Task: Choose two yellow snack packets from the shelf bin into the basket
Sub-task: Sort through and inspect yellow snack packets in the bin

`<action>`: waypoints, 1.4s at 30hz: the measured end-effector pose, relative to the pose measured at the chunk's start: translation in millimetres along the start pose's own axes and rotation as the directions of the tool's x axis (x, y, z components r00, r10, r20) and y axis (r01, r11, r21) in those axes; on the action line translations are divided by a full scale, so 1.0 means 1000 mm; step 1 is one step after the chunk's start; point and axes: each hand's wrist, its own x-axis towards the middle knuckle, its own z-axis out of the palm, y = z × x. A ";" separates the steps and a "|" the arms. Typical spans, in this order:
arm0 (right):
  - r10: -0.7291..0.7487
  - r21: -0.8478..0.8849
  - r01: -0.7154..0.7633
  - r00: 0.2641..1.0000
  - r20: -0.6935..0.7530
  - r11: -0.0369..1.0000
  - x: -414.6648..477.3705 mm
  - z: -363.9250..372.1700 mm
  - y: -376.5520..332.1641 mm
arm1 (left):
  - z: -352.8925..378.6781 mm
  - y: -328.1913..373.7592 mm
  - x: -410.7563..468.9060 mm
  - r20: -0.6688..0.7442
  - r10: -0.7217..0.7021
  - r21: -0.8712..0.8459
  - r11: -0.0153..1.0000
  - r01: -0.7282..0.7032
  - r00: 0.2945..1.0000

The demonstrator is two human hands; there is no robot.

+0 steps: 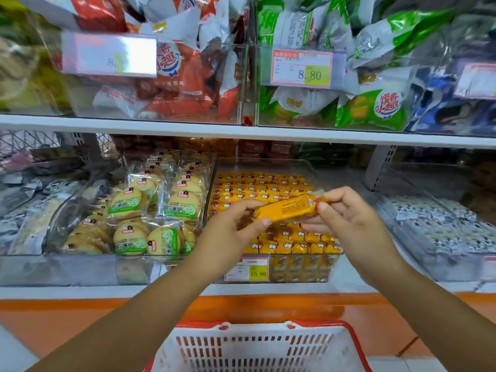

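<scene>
Basket [268, 329] below; yellow packet [285, 210] between both hands' fingers [257, 222]

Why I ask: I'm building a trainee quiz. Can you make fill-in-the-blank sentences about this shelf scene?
1. The left hand and right hand together hold one ___ packet.
2. The white basket below has a ___ rim.
3. The price tag on the bin of such packets reads ___.
Missing words: yellow; red; 15.80.

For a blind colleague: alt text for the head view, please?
The left hand and right hand hold one yellow snack packet by its ends above a clear shelf bin of matching packets. A red-rimmed white basket sits below.
</scene>
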 end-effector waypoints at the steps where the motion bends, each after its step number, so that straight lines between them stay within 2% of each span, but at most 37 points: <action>1: 0.056 0.052 -0.057 0.998 0.026 0.997 -0.004 -0.002 -0.001 | -0.002 0.003 -0.005 0.004 -0.022 -0.054 0.998 0.023 1.000; 5: 0.230 0.285 -0.259 0.964 0.130 0.923 -0.014 -0.002 -0.005 | -0.002 0.008 -0.022 0.099 -0.135 -0.335 0.929 0.161 0.986; 7: 0.230 0.290 -0.261 0.963 0.138 0.921 -0.018 -0.001 -0.004 | 0.000 0.005 -0.028 0.118 -0.178 -0.451 0.867 0.212 0.977; 9: 0.221 0.252 -0.252 0.964 0.144 0.934 -0.022 0.000 0.000 | -0.001 -0.001 -0.033 0.084 -0.196 -0.516 0.830 0.211 0.977; 12: 0.222 0.287 -0.272 0.955 0.194 0.918 -0.025 -0.002 0.006 | -0.007 -0.008 -0.037 0.092 -0.213 -0.585 0.779 0.226 0.973; 20: 0.273 0.281 -0.324 0.939 0.207 0.903 -0.021 -0.001 0.015 | -0.017 -0.012 -0.040 0.125 -0.160 -0.541 0.817 0.202 0.979; 25: 0.301 0.370 -0.391 0.912 0.279 0.843 -0.020 -0.007 0.014 | -0.023 -0.015 -0.040 0.201 -0.130 -0.511 0.832 0.217 0.971; 28: 0.312 0.324 -0.388 0.913 0.263 0.863 -0.023 -0.007 0.015 | -0.022 -0.013 -0.040 0.103 -0.171 -0.521 0.830 0.200 0.980; 31: 0.311 0.207 -0.337 0.939 0.146 0.919 -0.025 -0.004 0.017 | -0.018 -0.013 -0.041 0.040 -0.173 -0.446 0.878 0.173 0.984; 34: 0.281 0.184 -0.290 0.957 0.070 0.939 -0.025 0.001 0.017 | -0.009 -0.015 -0.042 -0.010 -0.186 -0.444 0.881 0.162 0.983; 38: 0.224 0.204 -0.224 0.974 0.025 0.953 -0.026 0.004 0.017 | -0.004 -0.013 -0.044 -0.082 -0.189 -0.512 0.850 0.121 0.979; 42: 0.203 0.110 -0.209 0.977 0.070 0.972 -0.029 0.007 0.015 | -0.007 -0.010 -0.043 -0.134 -0.186 -0.513 0.853 0.092 0.973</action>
